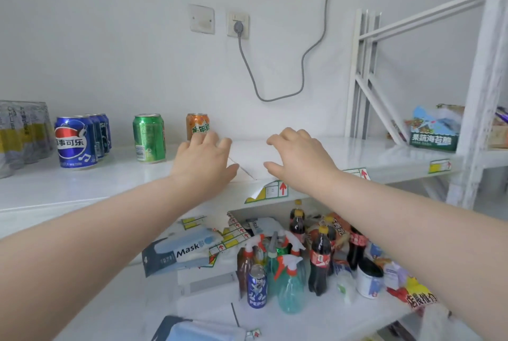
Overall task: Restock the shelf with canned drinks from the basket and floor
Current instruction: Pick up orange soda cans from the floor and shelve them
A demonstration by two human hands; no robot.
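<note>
On the white shelf (82, 189) stand a row of blue Pepsi cans (75, 143), a green can (149, 138) and an orange can (197, 125). My left hand (204, 160) hovers open over the shelf, just in front of the orange can, holding nothing. To its right, my right hand (298, 158) is open too, fingers spread above the bare shelf surface. One more blue Pepsi can (257, 285) stands on the lower level among bottles.
Below the shelf are cola bottles (319, 261), spray bottles (291, 285), a mask box (178, 252) and snack packs. Grey packets (22, 132) sit at the shelf's far left. A green snack box (434, 132) and the white rack frame (478, 93) stand at right.
</note>
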